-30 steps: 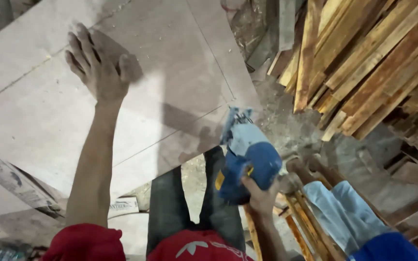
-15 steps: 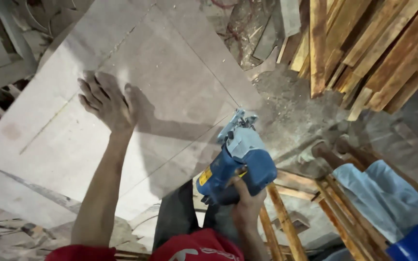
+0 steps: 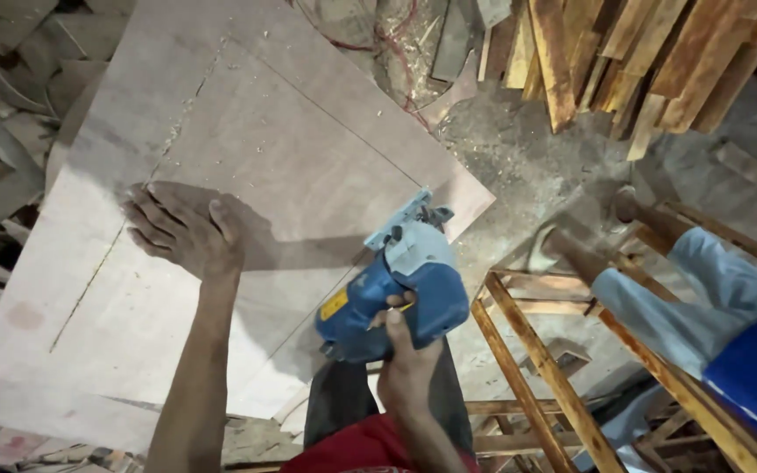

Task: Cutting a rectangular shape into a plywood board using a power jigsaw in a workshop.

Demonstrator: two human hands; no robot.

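- The left hand (image 3: 181, 229) lies flat on a large plywood sheet (image 3: 247, 175), fingers spread, palm down, holding nothing.
- The right hand (image 3: 406, 350) is wrapped around the handle of a blue power saw (image 3: 396, 293), with a finger by the yellow trigger.
- The saw sits at the near right edge of the sheet, its grey front and metal base resting on the wood close to the sheet's right corner.
- The two hands are well apart, the left one further out on the sheet, the right one close to the body.
- Thin pencil lines run across the sheet, and sawdust is scattered over its far part.
- A wooden frame (image 3: 527, 350) of reddish slats stands just right of the saw.
- A second person's leg in light blue cloth (image 3: 694, 298) stands beside that frame.
- Stacked planks (image 3: 624, 61) lie at the top right, above the dusty floor (image 3: 527, 166).
- Dark trousers and a red shirt (image 3: 370, 447) show at the bottom edge.
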